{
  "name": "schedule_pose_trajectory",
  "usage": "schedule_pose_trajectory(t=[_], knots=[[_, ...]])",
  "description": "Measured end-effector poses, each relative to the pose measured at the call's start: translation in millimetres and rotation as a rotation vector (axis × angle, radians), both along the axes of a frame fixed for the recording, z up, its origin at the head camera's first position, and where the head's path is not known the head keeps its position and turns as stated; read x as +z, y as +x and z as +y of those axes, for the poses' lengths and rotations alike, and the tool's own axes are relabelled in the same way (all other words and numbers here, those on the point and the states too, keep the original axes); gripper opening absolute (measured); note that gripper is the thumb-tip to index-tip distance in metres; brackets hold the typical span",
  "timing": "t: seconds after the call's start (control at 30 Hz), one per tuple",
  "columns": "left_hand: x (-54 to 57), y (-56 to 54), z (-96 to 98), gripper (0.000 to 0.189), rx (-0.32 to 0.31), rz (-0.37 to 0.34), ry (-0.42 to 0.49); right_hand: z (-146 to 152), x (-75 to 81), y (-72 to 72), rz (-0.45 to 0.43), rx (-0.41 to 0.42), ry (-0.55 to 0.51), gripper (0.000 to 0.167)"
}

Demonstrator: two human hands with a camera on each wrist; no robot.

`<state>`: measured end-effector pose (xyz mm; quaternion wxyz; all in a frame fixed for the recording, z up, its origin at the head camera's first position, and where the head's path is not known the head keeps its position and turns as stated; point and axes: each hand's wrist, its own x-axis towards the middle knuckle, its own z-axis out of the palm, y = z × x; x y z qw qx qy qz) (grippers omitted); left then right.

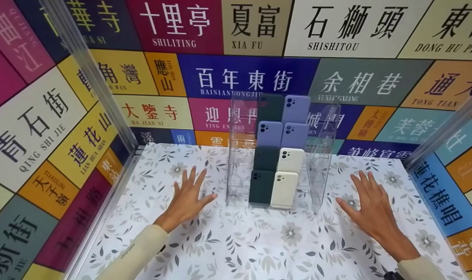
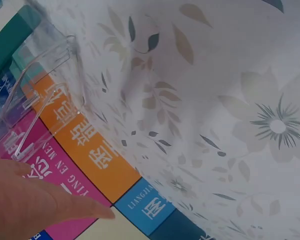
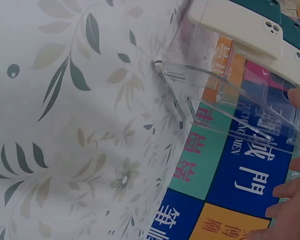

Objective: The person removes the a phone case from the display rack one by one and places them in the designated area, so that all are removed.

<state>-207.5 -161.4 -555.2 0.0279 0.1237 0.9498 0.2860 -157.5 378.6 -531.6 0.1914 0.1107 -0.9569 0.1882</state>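
Note:
A clear acrylic display stand is on the table, holding phone cases in stepped rows, two to a row. Three purple cases fill most of the upper rows, with a dark green case at top left. Lower down are two cream cases on the right and two dark green cases on the left. My left hand lies over the tabletop left of the stand, fingers spread, holding nothing. To the stand's right, my right hand is likewise spread and holds nothing. Both hands are apart from the stand.
The table has a white cover printed with grey leaves and flowers. Behind it and at both sides rise walls of colourful signs with Chinese lettering. Clear corner posts stand at the back left and right.

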Motion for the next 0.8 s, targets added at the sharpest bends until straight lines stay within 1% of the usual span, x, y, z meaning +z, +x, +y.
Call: schedule_pose_trajectory(t=[0.13, 0.3, 0.43, 0.57, 0.7, 0.8], knots=[[4.5, -1.1, 3.3, 0.093, -0.019, -0.027, 0.063, -7, 3.3, -1.1, 0.097, 0.039, -0.046, 0.078], [8.0, -3.7, 6.1, 0.092, -0.029, -0.047, 0.108, -17, 9.4, -3.0, 0.161, 0.069, -0.076, 0.072], [12.3, -7.6, 9.2, 0.092, -0.047, -0.062, 0.15, -24, 12.0, -4.5, 0.185, 0.087, -0.091, 0.071], [14.3, -9.2, 11.8, 0.091, -0.06, -0.081, 0.184, -32, 12.6, -4.8, 0.187, 0.108, -0.111, 0.071], [17.3, -12.3, 15.3, 0.088, -0.057, -0.096, 0.255, -38, 11.7, -5.4, 0.195, 0.125, -0.119, 0.068], [21.3, -18.7, 19.0, 0.085, -0.065, -0.074, 0.322, -42, 12.2, -8.9, 0.208, 0.133, -0.119, 0.066]])
